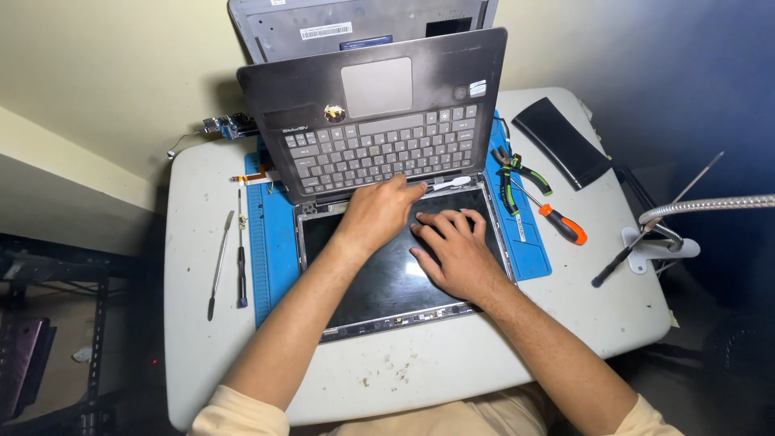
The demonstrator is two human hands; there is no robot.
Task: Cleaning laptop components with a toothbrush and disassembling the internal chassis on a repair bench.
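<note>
1. The left hand (379, 211) has its fingers (408, 190) curled narrow around a small white tool (452, 183), pinching it where the laptop's hinge edge meets the screen; the tool's tip sticks out to the right.
2. The right hand (456, 254) lies flat with its fingers (440, 224) spread wide, palm down, pressing on the dark screen panel (379, 278) and holding nothing.
3. The screen panel lies face up on a blue work mat (274, 242), with its bezel off and a bare metal frame showing round the glass.
4. The laptop (379, 121) is opened right out, its keyboard half tilted up and away from the person, keys and touchpad facing the camera.
5. Behind it a second grey laptop shell (355, 24) leans against the wall.
6. To the right, partly on the mat, lie green-handled pliers (517, 173) and an orange-handled screwdriver (561, 222), close together.
7. Further right rest a black flat case (561, 141) and a black-handled tool (617, 260) beside the base of a flexible metal lamp neck (710, 206).
8. Left of the mat, on the bare white bench (404, 371), lie a metal spudger (219, 262) and a thin blue-tipped screwdriver (241, 258), side by side.
9. A small blue circuit board (230, 127) sits at the bench's far left corner.
</note>
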